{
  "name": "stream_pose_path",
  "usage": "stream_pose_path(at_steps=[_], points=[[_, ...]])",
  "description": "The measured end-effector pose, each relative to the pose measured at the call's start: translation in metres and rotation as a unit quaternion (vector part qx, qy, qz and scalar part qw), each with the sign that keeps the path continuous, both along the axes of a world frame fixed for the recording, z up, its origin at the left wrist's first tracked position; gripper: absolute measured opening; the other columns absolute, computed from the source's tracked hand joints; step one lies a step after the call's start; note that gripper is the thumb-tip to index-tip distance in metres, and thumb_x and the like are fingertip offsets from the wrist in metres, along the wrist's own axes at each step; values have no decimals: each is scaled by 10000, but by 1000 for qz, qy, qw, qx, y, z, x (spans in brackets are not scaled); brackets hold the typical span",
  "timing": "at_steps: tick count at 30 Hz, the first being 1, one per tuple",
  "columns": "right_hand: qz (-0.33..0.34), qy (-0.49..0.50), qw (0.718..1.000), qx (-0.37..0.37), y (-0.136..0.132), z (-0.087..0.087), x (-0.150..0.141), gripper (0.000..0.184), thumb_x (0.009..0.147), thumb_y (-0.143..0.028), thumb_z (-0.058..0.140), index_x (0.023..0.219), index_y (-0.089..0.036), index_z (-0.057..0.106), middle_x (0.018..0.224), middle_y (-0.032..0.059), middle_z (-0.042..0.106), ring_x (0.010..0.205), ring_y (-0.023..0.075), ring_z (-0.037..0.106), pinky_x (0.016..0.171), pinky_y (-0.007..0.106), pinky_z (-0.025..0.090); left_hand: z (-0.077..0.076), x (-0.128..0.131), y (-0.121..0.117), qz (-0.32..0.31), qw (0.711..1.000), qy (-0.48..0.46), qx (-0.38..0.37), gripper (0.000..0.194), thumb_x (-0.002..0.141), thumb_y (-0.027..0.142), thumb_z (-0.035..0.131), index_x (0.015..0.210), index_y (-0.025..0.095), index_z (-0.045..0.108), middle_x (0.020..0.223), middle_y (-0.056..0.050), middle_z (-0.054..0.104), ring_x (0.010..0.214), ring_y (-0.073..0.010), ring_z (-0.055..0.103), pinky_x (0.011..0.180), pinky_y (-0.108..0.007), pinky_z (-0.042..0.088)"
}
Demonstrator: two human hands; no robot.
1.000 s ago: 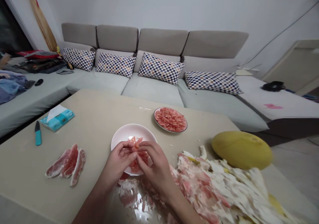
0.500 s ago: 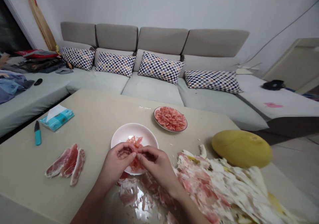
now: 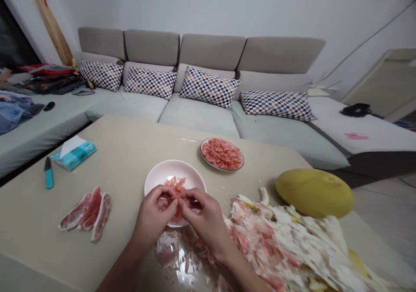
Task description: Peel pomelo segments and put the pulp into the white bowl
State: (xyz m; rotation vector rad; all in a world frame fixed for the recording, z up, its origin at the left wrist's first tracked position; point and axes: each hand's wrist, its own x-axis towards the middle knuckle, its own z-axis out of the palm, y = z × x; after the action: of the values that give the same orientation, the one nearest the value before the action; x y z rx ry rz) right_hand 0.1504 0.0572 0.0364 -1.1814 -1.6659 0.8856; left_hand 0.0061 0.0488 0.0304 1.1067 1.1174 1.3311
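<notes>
Over the near rim of a white bowl (image 3: 156, 175), my left hand (image 3: 158, 209) and my right hand (image 3: 202, 212) meet, thumbs and fingertips pinched on a small piece of red pomelo flesh (image 3: 176, 196). Most of that piece is hidden by my fingers. Loose pink pomelo pulp (image 3: 175, 182) lies in the bowl beneath. To the left, several pomelo segments (image 3: 87, 212) with whitish membrane rest on the table. Peeled membrane scraps (image 3: 168, 248) lie on the table just below my hands.
A plate of pomelo pulp (image 3: 222, 153) stands behind the bowl. On the right are a heap of peel and membrane (image 3: 279, 244) and a whole yellow-green pomelo (image 3: 314, 192). A teal-handled knife (image 3: 48, 175) and a tissue pack (image 3: 74, 152) lie at left. A sofa (image 3: 201, 114) lines the table's far side.
My fingers have shifted slightly on the piece of pomelo, and both hands stay close together over the bowl. The other things on the table have not moved.
</notes>
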Motion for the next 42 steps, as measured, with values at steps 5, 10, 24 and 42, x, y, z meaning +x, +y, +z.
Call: stream_pose_path(at_steps=[5, 10, 24, 42], points=[[-39, -82, 986, 139, -1, -2, 0, 99, 839, -132, 587, 898, -188, 642, 825, 39, 656, 747, 173, 611, 689, 282, 471, 1, -1, 1, 34, 999, 14, 28, 84, 739, 153, 662, 790, 181, 602, 785, 19, 610, 745, -121, 626, 715, -217, 527], [-26, -114, 983, 143, 8, -5, 9, 123, 870, -147, 562, 936, -198, 652, 904, 63, 681, 836, 201, 642, 766, 323, 503, -5, -13, 7, 16, 999, 34, 11, 118, 781, 211, 663, 895, 189, 642, 913, -24, 662, 872, -159, 652, 816, -271, 536], [-20, -139, 983, 117, 13, 3, 29, 239, 903, -132, 490, 1038, -204, 675, 1041, 89, 651, 974, 209, 627, 842, 336, 514, -4, -20, 7, -65, 997, 47, 19, 508, 890, 328, 580, 1386, 337, 467, 1619, -25, 221, 1474, -260, 217, 1165, -431, 275], [83, -288, 948, 109, 15, -6, 24, 300, 867, -40, 455, 1041, -161, 667, 1130, 128, 664, 1031, 234, 621, 905, 355, 459, 16, -51, -41, -187, 888, 420, -6, 80, 719, 230, 675, 769, 271, 721, 771, -6, 720, 736, -222, 639, 658, -264, 416]])
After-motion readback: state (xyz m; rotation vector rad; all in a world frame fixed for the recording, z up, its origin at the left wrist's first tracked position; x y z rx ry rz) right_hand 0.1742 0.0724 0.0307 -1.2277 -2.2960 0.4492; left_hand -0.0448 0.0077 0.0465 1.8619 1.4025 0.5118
